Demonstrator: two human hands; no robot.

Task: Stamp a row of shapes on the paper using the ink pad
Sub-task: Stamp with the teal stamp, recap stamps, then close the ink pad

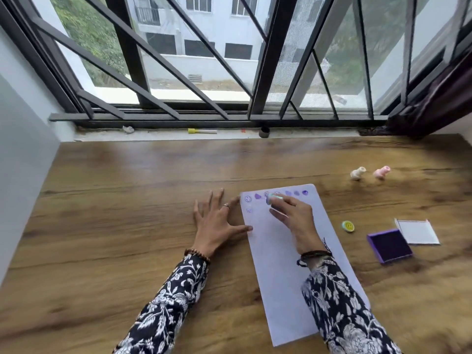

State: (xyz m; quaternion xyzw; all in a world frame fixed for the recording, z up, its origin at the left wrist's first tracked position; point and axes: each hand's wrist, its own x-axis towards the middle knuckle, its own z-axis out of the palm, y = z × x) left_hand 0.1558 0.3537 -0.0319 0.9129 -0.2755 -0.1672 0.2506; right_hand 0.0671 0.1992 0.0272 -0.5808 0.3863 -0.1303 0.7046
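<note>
A white sheet of paper [278, 264] lies on the wooden table, with a row of several purple stamped shapes [296, 193] along its far edge. My right hand [293, 213] grips a small pale green stamp [273, 199] over that row, near its middle. My left hand [217, 218] lies flat with fingers spread, its thumb and fingertip touching the paper's left edge. The purple ink pad [389, 245] sits uncovered to the right of the paper, its white lid [417, 231] beside it.
A round yellow-faced stamp [348, 226] lies between the paper and the ink pad. A cream stamp [357, 173] and a pink stamp [381, 172] stand farther back on the right. A barred window and its sill with a yellow-capped marker [201, 131] run along the table's far edge.
</note>
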